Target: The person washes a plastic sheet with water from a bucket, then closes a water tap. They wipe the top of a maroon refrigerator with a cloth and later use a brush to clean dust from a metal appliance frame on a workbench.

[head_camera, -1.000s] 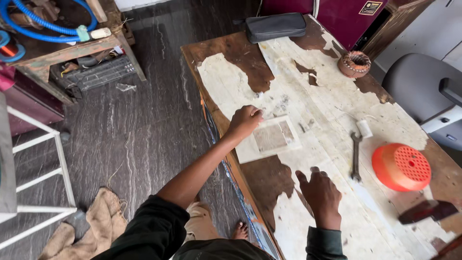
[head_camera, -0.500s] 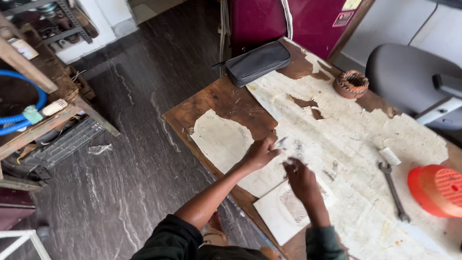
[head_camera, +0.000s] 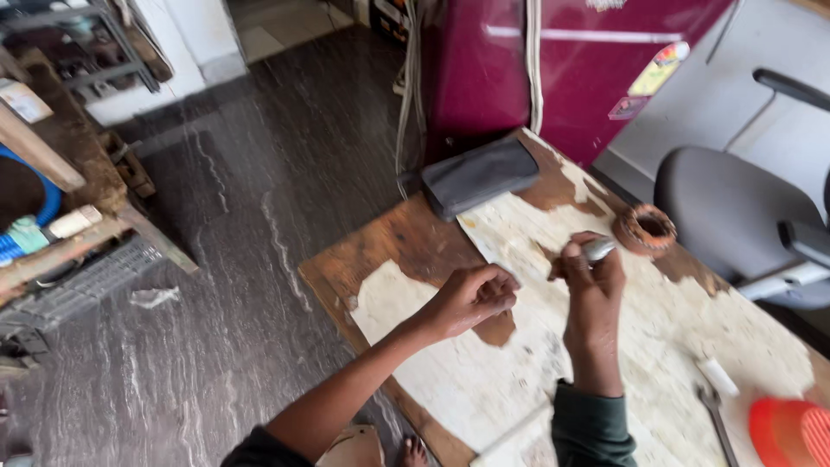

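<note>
My right hand (head_camera: pixel 593 281) is raised above the worn wooden table (head_camera: pixel 406 251) and pinches a small silver metal piece (head_camera: pixel 598 249) between thumb and fingers. My left hand (head_camera: pixel 471 298) hovers just left of it with the fingers curled into a loose fist; I cannot see anything inside it. The two hands are a short gap apart. A copper-wound ring (head_camera: pixel 644 229) lies on the table just beyond my right hand.
A dark grey pouch (head_camera: pixel 480 177) lies at the table's far corner before a maroon fridge (head_camera: pixel 553 69). A spanner (head_camera: pixel 716 417), a small white cylinder (head_camera: pixel 718 376) and an orange-red plastic grille (head_camera: pixel 788 432) sit at the right. A grey office chair (head_camera: pixel 735 216) stands behind.
Both hands have left the sheet of paper on the table and risen. My right hand now holds a silver piece. The view has swung toward the table's far end.
</note>
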A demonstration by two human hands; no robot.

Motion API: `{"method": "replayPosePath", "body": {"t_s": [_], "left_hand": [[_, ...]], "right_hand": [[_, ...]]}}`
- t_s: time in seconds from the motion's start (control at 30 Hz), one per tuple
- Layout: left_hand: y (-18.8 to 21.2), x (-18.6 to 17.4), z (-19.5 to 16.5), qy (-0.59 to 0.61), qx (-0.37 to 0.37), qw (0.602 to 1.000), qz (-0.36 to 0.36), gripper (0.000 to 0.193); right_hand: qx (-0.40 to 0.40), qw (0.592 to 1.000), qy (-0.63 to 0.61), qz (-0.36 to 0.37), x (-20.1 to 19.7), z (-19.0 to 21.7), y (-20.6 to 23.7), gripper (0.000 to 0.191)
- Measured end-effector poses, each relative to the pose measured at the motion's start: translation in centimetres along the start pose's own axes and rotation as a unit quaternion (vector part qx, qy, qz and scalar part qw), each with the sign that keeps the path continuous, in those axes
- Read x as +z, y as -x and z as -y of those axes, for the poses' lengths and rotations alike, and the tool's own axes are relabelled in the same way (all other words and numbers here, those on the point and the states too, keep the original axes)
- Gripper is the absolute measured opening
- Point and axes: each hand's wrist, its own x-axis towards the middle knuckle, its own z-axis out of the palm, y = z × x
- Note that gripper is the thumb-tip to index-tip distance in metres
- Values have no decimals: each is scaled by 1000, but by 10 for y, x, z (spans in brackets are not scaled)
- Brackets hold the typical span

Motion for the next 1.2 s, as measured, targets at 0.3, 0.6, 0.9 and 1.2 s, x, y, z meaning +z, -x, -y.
{"method": "replayPosePath", "body": {"t_s": [0.3, 0.6, 0.9, 1.2], "left_hand": [[-32, -245, 41, -95, -44, 993, -62, 23], [-81, -466, 52, -121, -145, 980, -61, 30], [-192, -438, 83, -55, -45, 997, 8, 39], [-312, -408, 91, -85, 50, 994, 55, 51]], "right_hand": [[61, 998, -9, -8, 132, -60, -94, 12], [34, 984, -2, -178, 265, -94, -144, 27], [52, 965, 113, -230, 271, -85, -180, 24], [28, 966, -3, -255, 276, -115, -231, 21]]}}
